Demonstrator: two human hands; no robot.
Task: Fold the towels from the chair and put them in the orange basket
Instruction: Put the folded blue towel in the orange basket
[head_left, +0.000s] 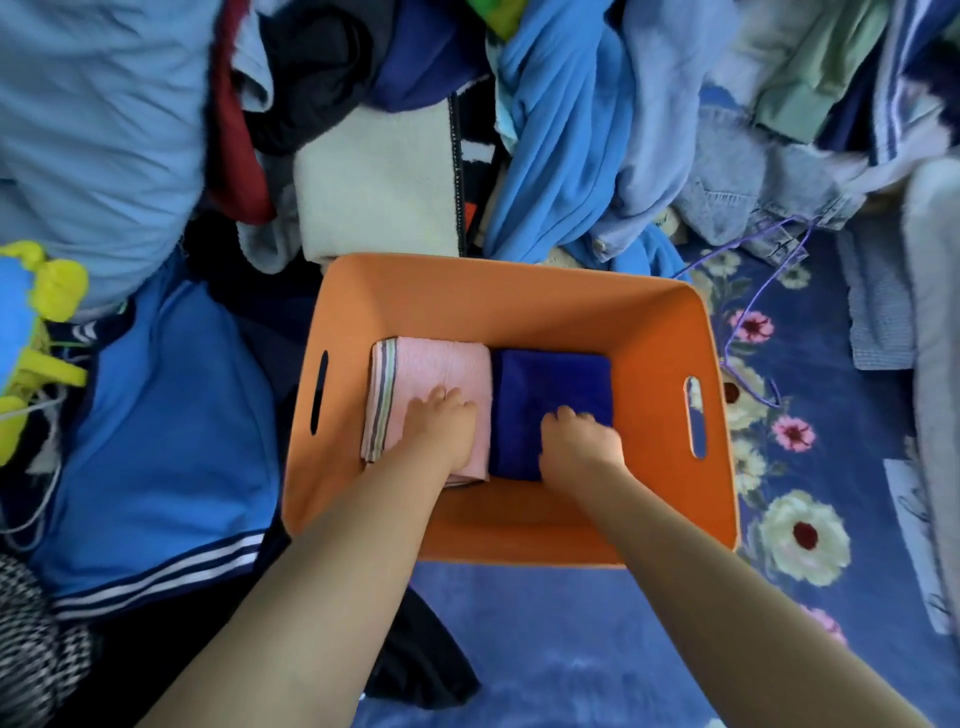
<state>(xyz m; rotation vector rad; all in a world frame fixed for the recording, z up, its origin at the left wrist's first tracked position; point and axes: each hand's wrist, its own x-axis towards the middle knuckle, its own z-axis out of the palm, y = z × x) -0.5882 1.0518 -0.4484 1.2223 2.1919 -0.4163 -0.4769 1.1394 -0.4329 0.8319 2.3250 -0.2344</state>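
Progress: two folded towels lie side by side on the basket (498, 296) floor; whether more wait on the chair I cannot tell.
Pink towel (436, 366): flat, striped edge leftward.
Blue towel (550, 384): squared, touching the pink.
Left hand (441, 421): rests on pink; fingers' curl unclear.
Right hand (579, 434): on blue; grip unclear.

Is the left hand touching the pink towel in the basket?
Touching. The head view shows the left hand resting directly on the folded pink towel inside the orange basket.
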